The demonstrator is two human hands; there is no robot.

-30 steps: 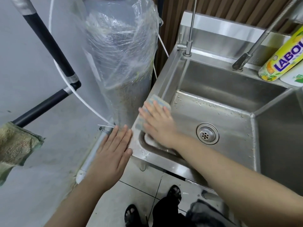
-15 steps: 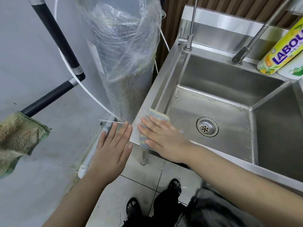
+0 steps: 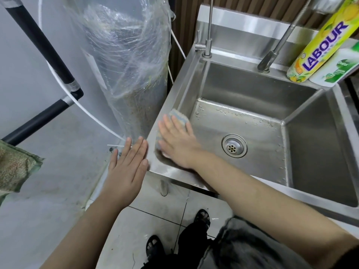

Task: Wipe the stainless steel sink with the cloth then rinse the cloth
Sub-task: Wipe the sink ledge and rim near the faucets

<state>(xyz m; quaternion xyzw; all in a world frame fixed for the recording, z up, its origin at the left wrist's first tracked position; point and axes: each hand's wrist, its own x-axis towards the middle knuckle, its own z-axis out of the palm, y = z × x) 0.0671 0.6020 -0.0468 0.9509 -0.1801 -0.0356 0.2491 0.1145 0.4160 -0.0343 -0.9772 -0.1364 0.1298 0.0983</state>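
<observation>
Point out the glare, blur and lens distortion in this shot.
Head view: bright glare on the plastic wrap and the back ledge of the sink; wide-angle bending makes the yellow bottle and black pole lean outward; the right hand pressing the cloth is slightly soft, the clothing at the bottom edge blurrier.
</observation>
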